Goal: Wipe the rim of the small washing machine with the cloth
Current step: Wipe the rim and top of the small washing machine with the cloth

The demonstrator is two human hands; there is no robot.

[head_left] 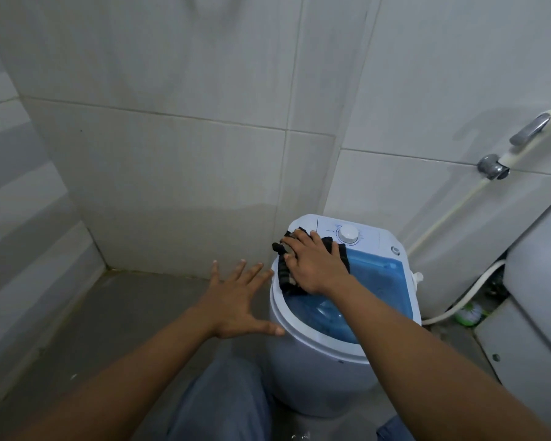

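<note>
there, dark cloth [285, 276] beneath right grip [314, 265], on washer rim [275, 308]

Small washing machine [318, 370]: white round tub, upright, just ahead of you, slightly right. Rim [312, 337]: white ring round top, near-left arc bare. Lid [372, 281]: translucent blue, closed, set inside rim. Control panel [328, 225] along far edge, white dial [348, 233] at its middle. Cloth [285, 278]: black, bunched into rumpled strip, lying over far-left arc of rim, far end on panel just beside dial, near end on lid edge. Your right hand [312, 265] lies flat on cloth, fingers spread, pressing it down.
</note>
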